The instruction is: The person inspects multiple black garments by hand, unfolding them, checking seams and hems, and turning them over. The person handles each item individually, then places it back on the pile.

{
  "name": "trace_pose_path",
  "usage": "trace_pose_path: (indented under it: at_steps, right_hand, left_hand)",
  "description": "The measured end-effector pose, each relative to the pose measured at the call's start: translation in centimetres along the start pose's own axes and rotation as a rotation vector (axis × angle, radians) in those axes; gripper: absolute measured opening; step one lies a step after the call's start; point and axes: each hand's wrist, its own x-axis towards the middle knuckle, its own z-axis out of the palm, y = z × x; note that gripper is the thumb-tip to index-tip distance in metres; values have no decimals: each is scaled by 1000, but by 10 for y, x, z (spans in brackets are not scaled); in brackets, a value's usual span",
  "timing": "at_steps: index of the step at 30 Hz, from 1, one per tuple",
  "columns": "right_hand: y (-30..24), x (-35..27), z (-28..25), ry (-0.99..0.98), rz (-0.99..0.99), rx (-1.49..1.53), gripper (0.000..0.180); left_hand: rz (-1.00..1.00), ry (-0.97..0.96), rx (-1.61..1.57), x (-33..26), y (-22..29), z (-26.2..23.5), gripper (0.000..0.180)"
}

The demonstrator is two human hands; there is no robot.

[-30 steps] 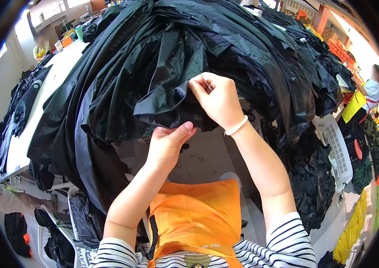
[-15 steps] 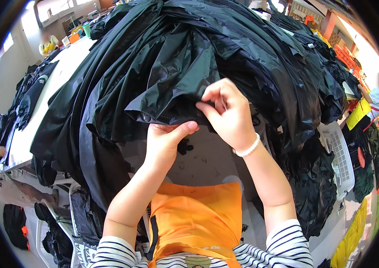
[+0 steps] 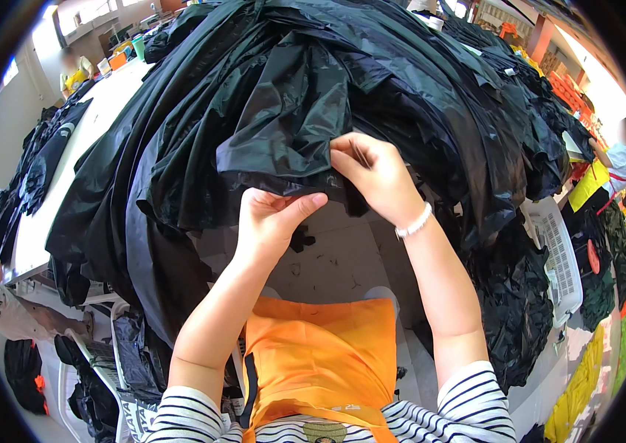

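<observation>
Pinched between thumb and forefinger of the right hand [image 3: 379, 173] is the edge of a glossy, greenish-black garment of thin cloth [image 3: 291, 125]. A thin dark sliver [image 3: 359, 155] shows among the same fingers, too small to tell what it is. The left hand [image 3: 268, 221] has thumb and fingers closed at the garment's lower hem, palm turned up; how much cloth lies between them is hidden. The garment hangs just ahead of the person, its hem spread between the 2 hands.

To handle this well, I would judge that the left pinch should set the tension and the right only enough pressure to steady the edge, since slick cloth likely slides and puckers. Holding the 2 grips close together would help the short stretch between them lie flat, and the sliver's tip is best angled away from the cloth to avoid a snag.

Around the garment spreads a broad heap of dark, shiny cloth [image 3: 438, 125], whose weight could drag on the hem. Below the hands is a bright orange cloth apron [image 3: 324, 347]; to the right stands a white slotted plastic crate [image 3: 560, 258], and to the left a flat white tabletop [image 3: 51, 199].
</observation>
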Motion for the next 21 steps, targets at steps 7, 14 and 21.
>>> trace_pose_path:
  at_steps: [7,14,21]
  right_hand:
    - [50,42,-6,161,147,-306,21]
    - [-31,14,0,-421,-47,89,45]
    - [15,63,19,-40,-32,-592,23]
  left_hand:
    - [-113,-11,29,7,-4,3,13]
    - [-171,80,85,2,5,-7,12]
    - [-186,-99,212,6,6,1,7]
